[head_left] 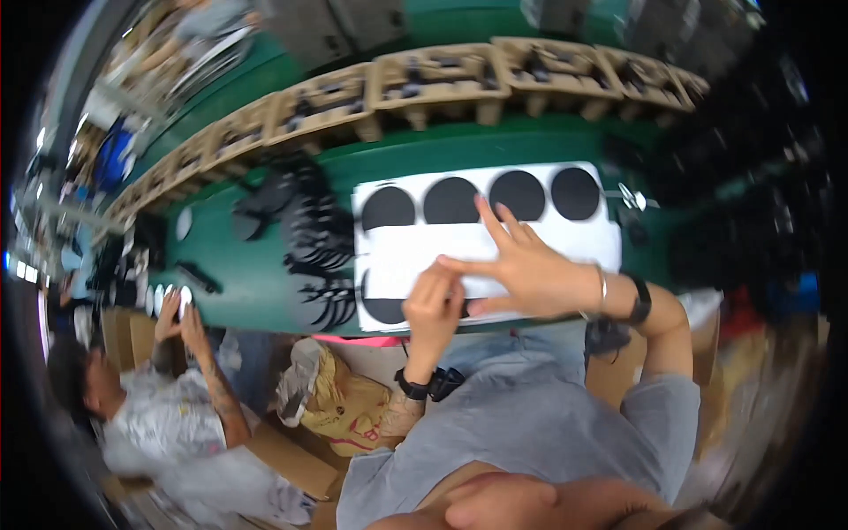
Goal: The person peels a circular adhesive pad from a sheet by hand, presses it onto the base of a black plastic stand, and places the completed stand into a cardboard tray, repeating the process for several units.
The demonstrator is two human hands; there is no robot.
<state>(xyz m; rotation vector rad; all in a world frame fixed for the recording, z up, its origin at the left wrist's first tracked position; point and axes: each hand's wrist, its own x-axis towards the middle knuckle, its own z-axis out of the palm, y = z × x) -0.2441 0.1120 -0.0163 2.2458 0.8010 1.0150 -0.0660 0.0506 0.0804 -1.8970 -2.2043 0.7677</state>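
Note:
In front of me lies a white sheet (pixel 360 196) with black round pads (pixel 389 208) in a row along its far side. A blank white strip (pixel 415 252) covers its middle, and parts of more black rounds show at the near edge. My right hand (pixel 534 269) is open over the sheet, fingers spread, two of them reaching the far row. My left hand (pixel 433 305) is closed at the near side, fingers curled together, close to the right hand's thumb. What it pinches, if anything, is hidden.
Stacked black round parts (pixel 309 221) stand left of the sheet on the green table (pixel 252 287). Brown moulded trays (pixel 437 75) holding dark parts line the back. At the left, a co-worker's hands (pixel 181 322) are by white discs. A brown sack (pixel 344 397) stands below the table edge.

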